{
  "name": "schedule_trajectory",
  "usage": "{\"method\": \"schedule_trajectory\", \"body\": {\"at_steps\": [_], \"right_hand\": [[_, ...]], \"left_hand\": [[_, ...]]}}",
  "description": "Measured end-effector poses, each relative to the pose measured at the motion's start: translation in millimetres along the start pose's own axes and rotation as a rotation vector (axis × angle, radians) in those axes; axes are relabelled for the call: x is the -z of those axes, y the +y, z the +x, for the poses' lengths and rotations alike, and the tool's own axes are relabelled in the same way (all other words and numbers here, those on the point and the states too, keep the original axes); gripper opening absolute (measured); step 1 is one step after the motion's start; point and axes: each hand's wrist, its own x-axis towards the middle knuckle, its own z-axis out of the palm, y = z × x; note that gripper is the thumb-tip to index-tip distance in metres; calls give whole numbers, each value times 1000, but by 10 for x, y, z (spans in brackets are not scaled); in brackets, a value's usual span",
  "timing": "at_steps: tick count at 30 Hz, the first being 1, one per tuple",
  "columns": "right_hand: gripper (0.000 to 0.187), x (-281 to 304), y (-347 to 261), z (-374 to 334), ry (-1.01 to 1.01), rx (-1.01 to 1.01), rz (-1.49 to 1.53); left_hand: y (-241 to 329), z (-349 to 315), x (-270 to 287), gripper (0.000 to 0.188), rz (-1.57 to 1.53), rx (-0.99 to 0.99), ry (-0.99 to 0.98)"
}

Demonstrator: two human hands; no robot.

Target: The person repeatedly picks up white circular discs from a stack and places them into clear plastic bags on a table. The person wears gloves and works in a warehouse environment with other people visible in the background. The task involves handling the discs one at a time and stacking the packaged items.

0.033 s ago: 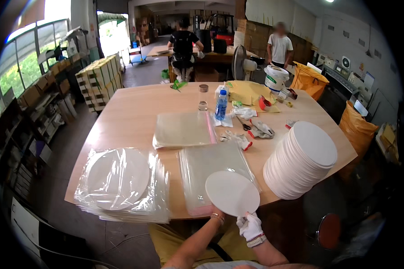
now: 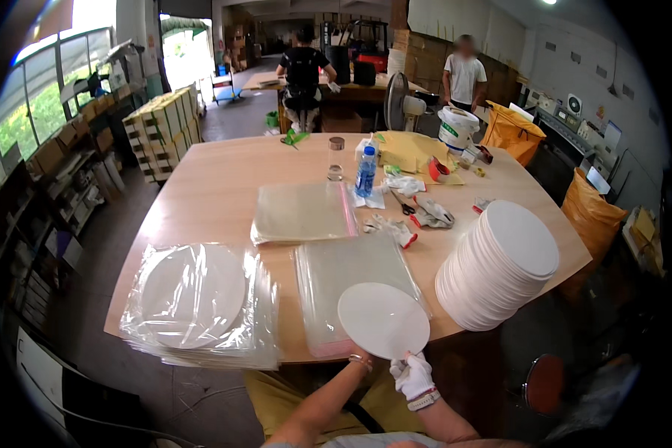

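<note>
A thin white round board [image 2: 384,321] is tilted over the near end of a stack of clear plastic bags [image 2: 325,291] with a pink strip. My right hand [image 2: 412,375], in a white glove, is closed on the board's near edge, thumb on top. My left hand [image 2: 361,354] is under the board's near left edge; its fingers are hidden, so its grip does not show. Right of them stands a tall, leaning stack of white round boards [image 2: 493,269]. To the left, bagged round boards [image 2: 194,299] lie piled at the table's front edge.
Another pile of clear bags [image 2: 302,213] lies farther back. Beyond are a water bottle [image 2: 365,173], a glass jar [image 2: 336,159], scissors [image 2: 404,205], loose gloves [image 2: 431,213], red tape [image 2: 437,172], a fan [image 2: 397,104] and a white bucket [image 2: 456,128]. Two people are in the background.
</note>
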Motion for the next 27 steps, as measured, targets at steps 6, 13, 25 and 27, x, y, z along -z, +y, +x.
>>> {"method": "schedule_trajectory", "body": {"at_steps": [6,13,25,27], "right_hand": [[19,-122,205,83,101,-18,15],[17,-3,409,710,-199,-81,173],[34,83,129,466,-305,-256,55],[26,348,-131,350,-613,-597,61]], "left_hand": [[-7,-734,71,25,-148,224,-28],[-71,-772,214,19,-262,456,26],[407,-928,540,49,-211,443,-154],[675,-928,785,52,-175,481,-105]]}}
